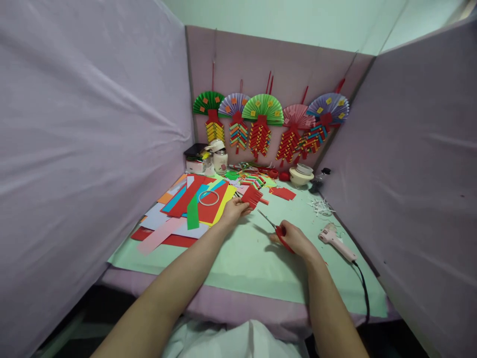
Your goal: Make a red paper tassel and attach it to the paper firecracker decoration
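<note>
My left hand [236, 210] pinches a piece of red paper [252, 197] by its left side, a little above the table. Several slits run into the far side of this paper, making a fringe, and one strip sticks out to the right. In my right hand [294, 238] is a pair of scissors [283, 239] with red handles. Their blades look closed or nearly so, and point up and left toward the paper, just apart from it. To the left of my left hand lies a pile of coloured paper sheets and strips [194, 211], with a white ring [208, 198] on top.
A hot glue gun [337, 242] with a black cord lies at the right. White scraps [321, 206], a cream bowl [301, 175] and a floral jar [220, 160] stand farther back. Paper fan decorations [263, 109] hang on the back panel; cloth walls [410, 164] close both sides.
</note>
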